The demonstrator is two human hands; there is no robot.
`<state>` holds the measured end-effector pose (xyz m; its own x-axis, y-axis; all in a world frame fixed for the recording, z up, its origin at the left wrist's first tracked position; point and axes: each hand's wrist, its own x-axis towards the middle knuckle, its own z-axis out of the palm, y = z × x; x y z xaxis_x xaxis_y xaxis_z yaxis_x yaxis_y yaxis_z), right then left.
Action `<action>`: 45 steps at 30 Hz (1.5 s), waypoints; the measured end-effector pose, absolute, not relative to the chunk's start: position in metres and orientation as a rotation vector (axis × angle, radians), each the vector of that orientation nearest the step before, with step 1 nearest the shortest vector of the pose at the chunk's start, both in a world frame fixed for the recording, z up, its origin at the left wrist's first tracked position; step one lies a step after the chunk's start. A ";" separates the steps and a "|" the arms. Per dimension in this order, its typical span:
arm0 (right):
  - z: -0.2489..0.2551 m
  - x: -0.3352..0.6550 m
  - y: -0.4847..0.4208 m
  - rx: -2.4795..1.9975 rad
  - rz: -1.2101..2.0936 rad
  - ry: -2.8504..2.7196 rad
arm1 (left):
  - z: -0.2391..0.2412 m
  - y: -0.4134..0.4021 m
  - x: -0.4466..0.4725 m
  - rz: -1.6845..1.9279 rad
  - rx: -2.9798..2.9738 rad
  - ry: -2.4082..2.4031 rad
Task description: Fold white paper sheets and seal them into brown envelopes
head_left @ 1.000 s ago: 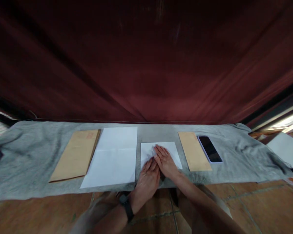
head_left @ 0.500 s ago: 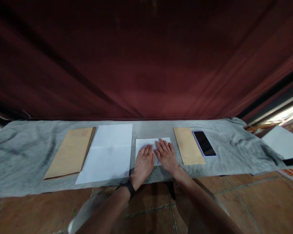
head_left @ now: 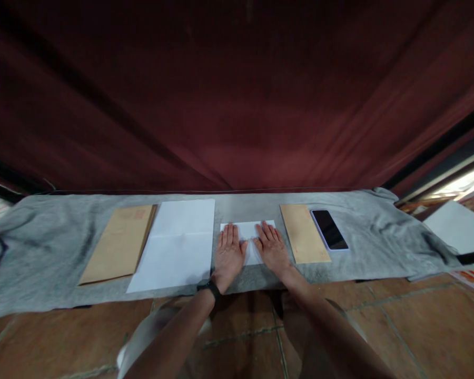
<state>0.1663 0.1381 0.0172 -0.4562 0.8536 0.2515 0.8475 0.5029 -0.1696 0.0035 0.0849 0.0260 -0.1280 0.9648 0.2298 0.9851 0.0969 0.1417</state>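
Both my hands lie flat on a small folded sheet of white paper [head_left: 248,231] at the middle of the cloth-covered surface. My left hand [head_left: 228,253] covers the paper's left part, fingers pointing away from me. Over the right part rests my right hand [head_left: 274,251], its fingers a little spread. A strip of paper shows between the two thumbs; the rest is hidden beneath the hands. To the left lies a larger white sheet [head_left: 177,245] with a crease across it. A brown envelope [head_left: 305,234] is just right of my right hand.
A stack of brown envelopes [head_left: 118,245] lies at the left. Beyond the single envelope is a phone [head_left: 330,230] with a pale purple edge. Grey cloth [head_left: 383,237] covers the long surface, with a dark red curtain [head_left: 237,131] behind it. A tiled floor [head_left: 379,321] shows in front.
My hands have slid apart: the left has moved slightly left, and more paper shows between them. The view has shifted slightly.
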 end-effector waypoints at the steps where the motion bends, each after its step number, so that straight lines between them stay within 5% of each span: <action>1: 0.017 0.167 0.138 -1.438 0.021 -2.443 | 0.028 0.084 0.003 -0.381 -2.011 -2.279; 31: 0.032 0.184 0.139 -1.469 0.162 -2.468 | 0.033 0.083 -0.002 -0.360 -2.037 -2.235; 45: 0.069 0.190 0.146 -2.024 0.330 -2.246 | 0.029 0.080 0.011 -0.357 -2.076 -2.195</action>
<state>0.1898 0.1457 0.0687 -0.1114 0.9913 -0.0705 0.9697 0.0929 -0.2261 0.0108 0.0803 0.0291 -0.0663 0.9706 0.2313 0.9939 0.0437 0.1016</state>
